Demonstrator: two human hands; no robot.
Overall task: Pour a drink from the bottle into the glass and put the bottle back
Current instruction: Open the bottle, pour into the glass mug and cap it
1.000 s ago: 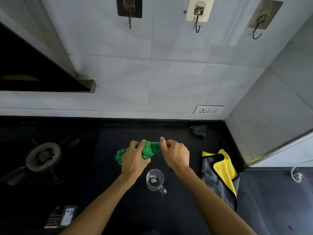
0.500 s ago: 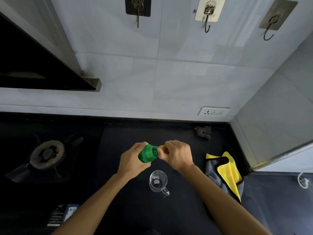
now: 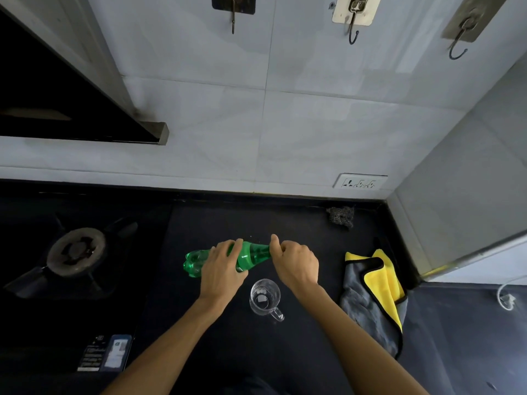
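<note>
A green plastic bottle (image 3: 251,256) lies nearly level above the black counter, base to the left, neck to the right. My left hand (image 3: 221,266) grips its middle from above. My right hand (image 3: 295,262) is curled round the neck end, and the cap is hidden under its fingers. A clear glass mug (image 3: 264,297) with its handle to the lower right stands upright on the counter just below the bottle, between my wrists. It looks empty.
A gas burner (image 3: 75,250) sits at the left. A grey and yellow cloth (image 3: 376,283) lies at the right, a dark scrubber (image 3: 340,216) by the back wall. A dark packet (image 3: 105,353) lies at the lower left. Tiled walls close the back and right.
The bottle swung from pointing its base toward me back to lying level with its base out to the left. Both hands kept hold of it.
</note>
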